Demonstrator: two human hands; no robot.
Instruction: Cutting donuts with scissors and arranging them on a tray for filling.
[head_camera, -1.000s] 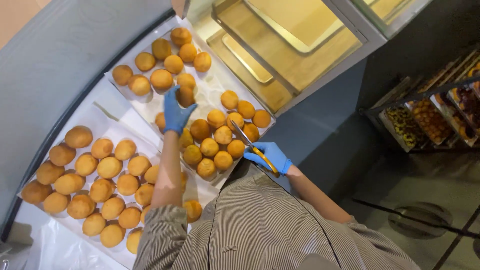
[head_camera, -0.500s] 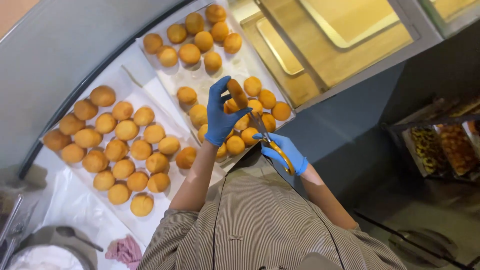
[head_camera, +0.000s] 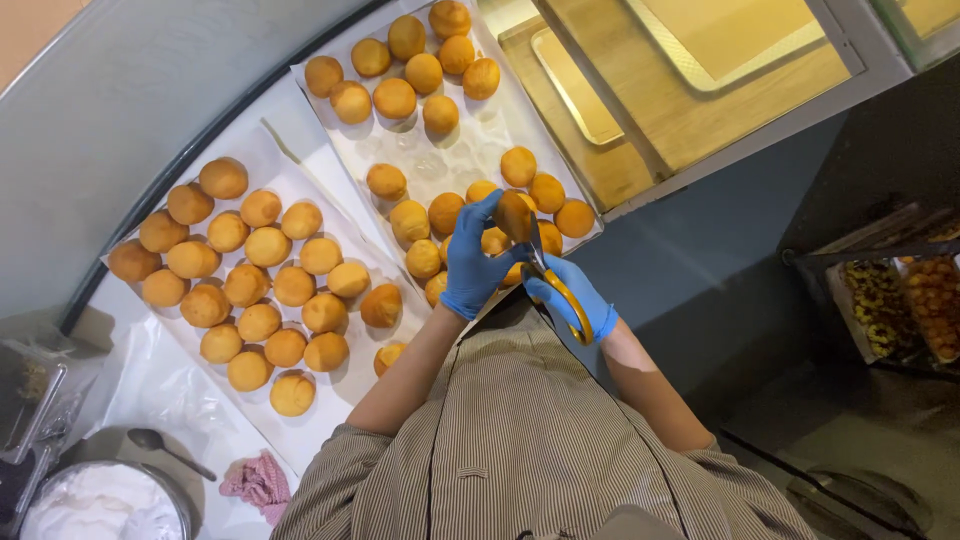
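The left hand (head_camera: 475, 262), in a blue glove, is closed around one round golden-brown fried bun (head_camera: 515, 213) and holds it lifted above the right-hand paper-lined tray (head_camera: 470, 150). The right hand (head_camera: 580, 295), gloved in blue too, grips a pair of yellow-handled scissors (head_camera: 553, 280), its fingers through the handles; the blades point up at the underside of the bun and appear to touch it, though whether they are parted cannot be made out.

A second ago the left hand was stretched out over the tray, resting on a bun in the row, with the scissors held low and apart from it. Half a second ago the hand had the bun and the blades were coming up. Now bun and scissors meet close to the person's chest, so the bun has left its place on the tray and the cutting of it looks to be starting.

The camera view has also swung: the trays sit higher and further left in the picture than before, and the near left corner of the table (head_camera: 150, 390) has come into sight, with a metal bowl of white cream (head_camera: 95, 505), a dark spoon (head_camera: 165, 450) and a crumpled pink cloth (head_camera: 258, 482). The left-hand tray of buns (head_camera: 330, 385) looks undisturbed.
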